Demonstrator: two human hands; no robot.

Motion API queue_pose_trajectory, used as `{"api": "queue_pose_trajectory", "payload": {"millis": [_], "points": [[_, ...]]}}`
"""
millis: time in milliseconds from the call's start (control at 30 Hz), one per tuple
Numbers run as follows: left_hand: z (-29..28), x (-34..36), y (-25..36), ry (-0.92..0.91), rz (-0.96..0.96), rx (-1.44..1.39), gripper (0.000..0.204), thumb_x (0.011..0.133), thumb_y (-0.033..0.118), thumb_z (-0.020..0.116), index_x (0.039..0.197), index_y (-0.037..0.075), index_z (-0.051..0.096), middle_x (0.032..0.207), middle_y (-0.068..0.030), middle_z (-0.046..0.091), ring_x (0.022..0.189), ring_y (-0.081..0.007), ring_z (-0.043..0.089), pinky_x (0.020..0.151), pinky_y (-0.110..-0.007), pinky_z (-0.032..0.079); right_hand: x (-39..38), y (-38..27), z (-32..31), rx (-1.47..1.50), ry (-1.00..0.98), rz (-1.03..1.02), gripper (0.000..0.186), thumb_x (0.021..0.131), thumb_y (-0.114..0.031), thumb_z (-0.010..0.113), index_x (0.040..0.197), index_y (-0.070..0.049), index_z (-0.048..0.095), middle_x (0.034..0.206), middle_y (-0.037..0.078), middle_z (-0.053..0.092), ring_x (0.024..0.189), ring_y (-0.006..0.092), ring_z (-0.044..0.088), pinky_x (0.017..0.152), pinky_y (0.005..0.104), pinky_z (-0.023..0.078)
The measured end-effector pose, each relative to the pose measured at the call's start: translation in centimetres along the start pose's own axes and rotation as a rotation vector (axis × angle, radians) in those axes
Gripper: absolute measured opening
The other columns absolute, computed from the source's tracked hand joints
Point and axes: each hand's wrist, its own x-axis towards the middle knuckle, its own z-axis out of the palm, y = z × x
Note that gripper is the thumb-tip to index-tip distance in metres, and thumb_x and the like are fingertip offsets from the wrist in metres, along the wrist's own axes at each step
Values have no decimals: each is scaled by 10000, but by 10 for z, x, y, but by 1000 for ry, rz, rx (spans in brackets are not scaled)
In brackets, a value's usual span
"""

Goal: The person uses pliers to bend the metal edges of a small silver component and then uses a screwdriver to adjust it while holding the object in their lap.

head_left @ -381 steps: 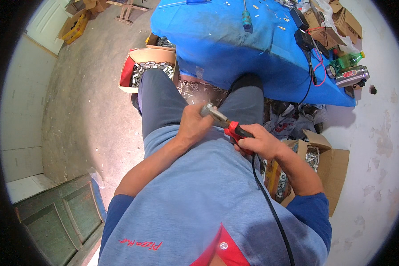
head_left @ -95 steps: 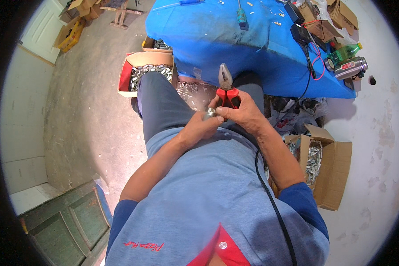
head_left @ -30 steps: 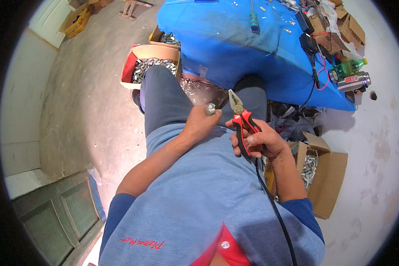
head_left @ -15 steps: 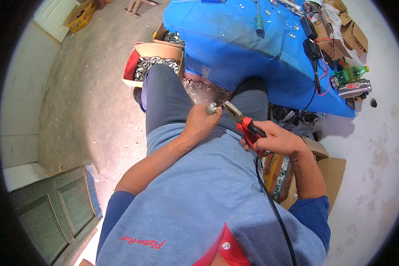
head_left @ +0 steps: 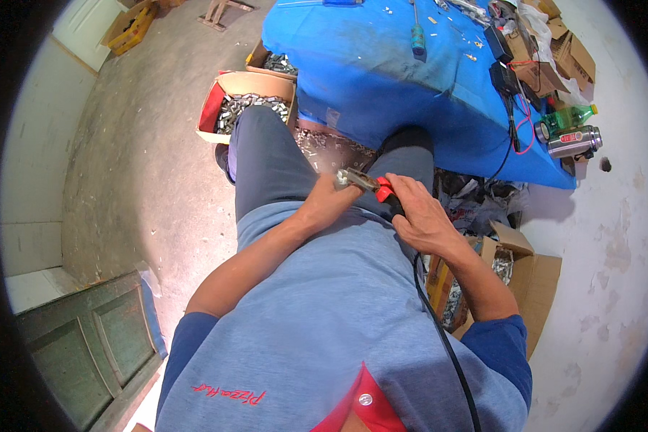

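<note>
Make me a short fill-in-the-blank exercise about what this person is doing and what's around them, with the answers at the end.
1. The pliers are in the right hand, while the small metal piece is in the ____ one.
2. The handles of the pliers are black and ____.
3. The large cloth beyond the person's knees is ____.
4. The plastic bottle beside the silver flask is ____.

Missing words: left; red; blue; green.

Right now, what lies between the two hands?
In the head view, red-handled pliers reach from the right hand to the metal piece in the left hand.
</note>
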Motion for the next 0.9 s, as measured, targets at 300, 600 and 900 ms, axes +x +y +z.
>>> {"api": "queue_pose_trajectory", "payload": {"millis": [300,600,900], "points": [[0,-4,1,-203,4,-61,130,938,191,599,966,68,629,695,69,471,594,-32,379,501,-232,312,1,12,4,-26,49,-111,702,733,-19,503,1422,33,376,1381,249,446,1299,409,429,1113,443,353],[-1,-6,2,-351,34,1,133,938,204,596,943,74,624,678,77,445,615,-30,367,511,-236,295,1,18,-2,8,3,-186,724,706,8,522,1415,33,380,1346,254,460,1273,415,446,1099,445,371],[2,-4,3,-375,65,9,146,937,212,579,883,80,607,662,75,435,596,-32,357,501,-241,284,-1,22,2,-44,-16,-200,674,712,-7,552,1369,45,411,1300,262,495,1221,418,477,1060,455,391]]}}
